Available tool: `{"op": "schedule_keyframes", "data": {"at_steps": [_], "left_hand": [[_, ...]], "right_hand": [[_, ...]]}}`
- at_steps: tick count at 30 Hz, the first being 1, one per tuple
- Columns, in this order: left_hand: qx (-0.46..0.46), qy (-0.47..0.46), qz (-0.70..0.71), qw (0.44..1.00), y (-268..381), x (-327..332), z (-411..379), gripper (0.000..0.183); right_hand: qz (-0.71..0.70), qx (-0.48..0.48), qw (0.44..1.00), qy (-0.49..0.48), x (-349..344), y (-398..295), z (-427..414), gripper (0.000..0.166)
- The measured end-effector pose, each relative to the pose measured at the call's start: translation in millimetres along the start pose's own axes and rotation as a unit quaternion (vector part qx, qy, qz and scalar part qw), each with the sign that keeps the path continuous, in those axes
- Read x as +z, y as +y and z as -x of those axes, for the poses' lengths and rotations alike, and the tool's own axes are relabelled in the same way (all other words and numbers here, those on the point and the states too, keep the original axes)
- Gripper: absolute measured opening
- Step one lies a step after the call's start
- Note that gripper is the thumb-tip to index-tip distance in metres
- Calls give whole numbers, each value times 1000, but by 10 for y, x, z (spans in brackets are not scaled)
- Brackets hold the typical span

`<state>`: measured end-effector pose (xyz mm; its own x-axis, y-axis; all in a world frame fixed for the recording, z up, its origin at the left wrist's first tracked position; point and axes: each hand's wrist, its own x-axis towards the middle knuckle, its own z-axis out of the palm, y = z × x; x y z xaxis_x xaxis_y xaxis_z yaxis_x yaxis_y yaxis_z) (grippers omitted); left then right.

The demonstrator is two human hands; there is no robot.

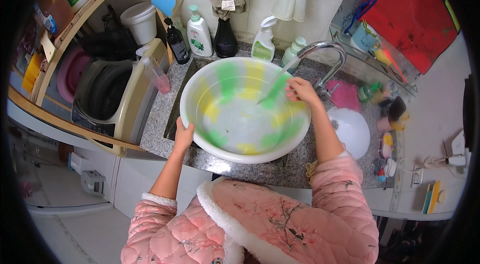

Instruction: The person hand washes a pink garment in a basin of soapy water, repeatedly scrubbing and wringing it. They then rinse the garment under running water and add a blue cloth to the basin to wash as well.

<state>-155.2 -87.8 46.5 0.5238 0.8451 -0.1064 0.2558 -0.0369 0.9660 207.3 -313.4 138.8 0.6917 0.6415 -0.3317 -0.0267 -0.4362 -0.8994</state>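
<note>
A large white plastic basin with green and yellow patches rests over the sink in the granite counter. Water runs from the curved chrome faucet into it, and small bits lie at its bottom. My left hand grips the basin's rim at the lower left, thumb on top. Over the basin's right side is my right hand, slightly blurred, its fingers apart and holding nothing, close to the water stream. The faucet's lever stands just right of that wrist.
Behind the basin stand a white pump bottle, a dark bottle and a spray bottle. A clear spray bottle is at the left, beside a washing machine. A white washbasin and pink cloth lie right.
</note>
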Motion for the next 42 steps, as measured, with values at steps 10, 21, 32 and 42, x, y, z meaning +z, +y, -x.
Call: {"op": "schedule_keyframes", "data": {"at_steps": [10, 21, 32, 42], "left_hand": [[-10, -15, 2, 1000, 3, -12, -22, 52], [-134, -66, 45, 988, 529, -57, 195, 57], [58, -115, 23, 991, 1289, -286, 133, 56], [15, -68, 157, 985, 868, -870, 208, 64]], "right_hand": [[-369, 28, 929, -17, 495, -141, -669, 39], [441, -175, 847, 241, 70, 323, -170, 44], [138, 97, 981, 98, -235, 973, 460, 40], [-111, -63, 985, 117, 152, 483, 1168, 33]]}}
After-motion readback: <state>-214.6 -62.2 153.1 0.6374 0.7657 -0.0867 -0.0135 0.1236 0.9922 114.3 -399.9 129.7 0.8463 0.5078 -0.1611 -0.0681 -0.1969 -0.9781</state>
